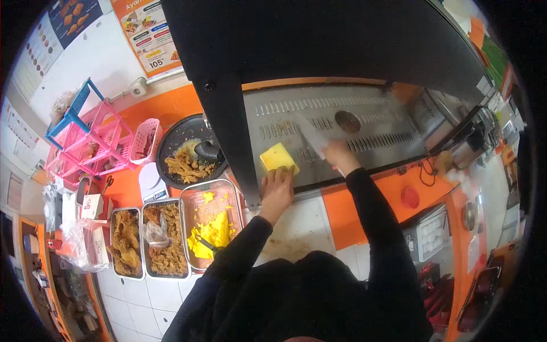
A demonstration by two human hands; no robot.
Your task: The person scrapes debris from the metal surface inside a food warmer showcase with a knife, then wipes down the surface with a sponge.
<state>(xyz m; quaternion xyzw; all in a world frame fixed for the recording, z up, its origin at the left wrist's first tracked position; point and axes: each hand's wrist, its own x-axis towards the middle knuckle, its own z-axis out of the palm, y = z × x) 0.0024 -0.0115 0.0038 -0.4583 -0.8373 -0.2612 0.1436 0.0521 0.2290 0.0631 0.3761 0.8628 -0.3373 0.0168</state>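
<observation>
My right hand (339, 157) is closed around a knife (312, 134) with a wide, pale blade, partly blurred, which points up and left over the slotted metal surface (319, 108). A bit of its white handle shows below the hand. To its left, a flat yellow square piece (277, 155) lies at the front of that surface; whether it is food or a pad I cannot tell. The fingers of my left hand (277, 188) are bent over its near edge and grip it. The blade and the yellow piece are apart.
A black cabinet frame (225, 108) rises above the metal surface. On the left are a tray of yellow food (239, 199), trays of fried chicken (126, 242), a black pan (171, 139), a pink basket (146, 139) and a pink rack (85, 145). A red bowl (409, 197) is at right.
</observation>
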